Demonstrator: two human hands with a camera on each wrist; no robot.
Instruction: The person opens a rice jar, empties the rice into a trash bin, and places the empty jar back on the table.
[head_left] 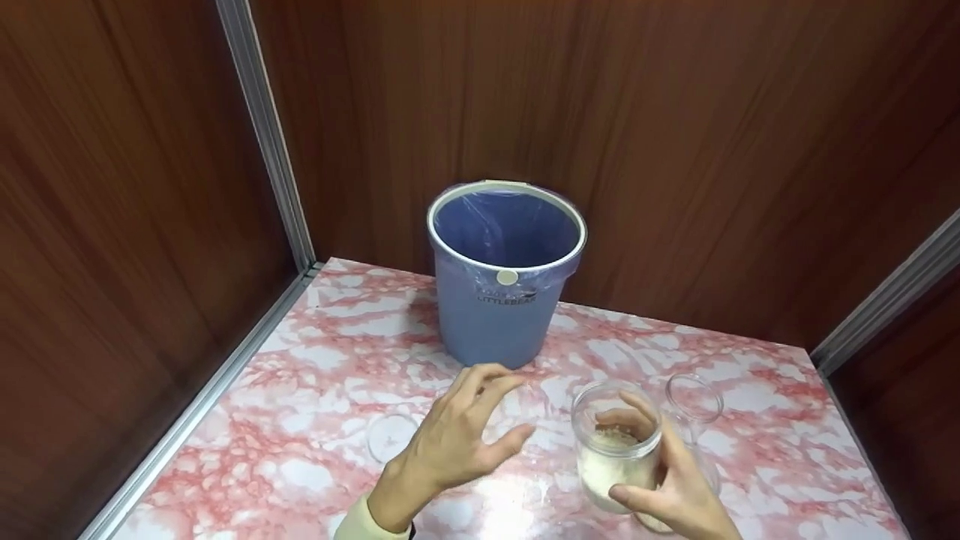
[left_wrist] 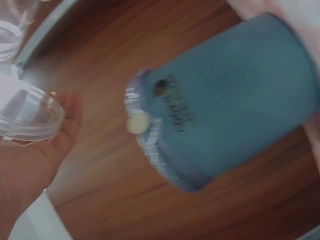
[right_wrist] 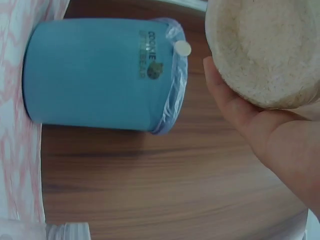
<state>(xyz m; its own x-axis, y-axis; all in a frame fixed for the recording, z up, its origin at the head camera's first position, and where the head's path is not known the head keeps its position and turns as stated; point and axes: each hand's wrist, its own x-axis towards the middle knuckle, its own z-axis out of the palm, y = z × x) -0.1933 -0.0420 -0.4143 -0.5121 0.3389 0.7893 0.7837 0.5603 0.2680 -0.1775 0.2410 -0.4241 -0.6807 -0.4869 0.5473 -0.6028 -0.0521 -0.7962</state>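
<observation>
My right hand (head_left: 679, 487) grips a clear jar (head_left: 619, 469) partly filled with pale grains that look like rice, its uncovered mouth tilted up. In the right wrist view the grains (right_wrist: 272, 45) press against the jar's wall above my right palm (right_wrist: 280, 130). My left hand (head_left: 457, 435) is to the left of that jar, thumb and fingers curved around a clear plastic container (left_wrist: 35, 117). That container barely shows in the head view. Its full shape is cut off in the left wrist view.
A blue bin (head_left: 495, 322) with a plastic liner stands at the back of the pink marbled table (head_left: 300, 420). Clear round lids, one left (head_left: 391, 436) and one right (head_left: 696, 397), lie on the table. Another clear jar (head_left: 705, 465) stands behind my right hand. Wooden panels enclose the table.
</observation>
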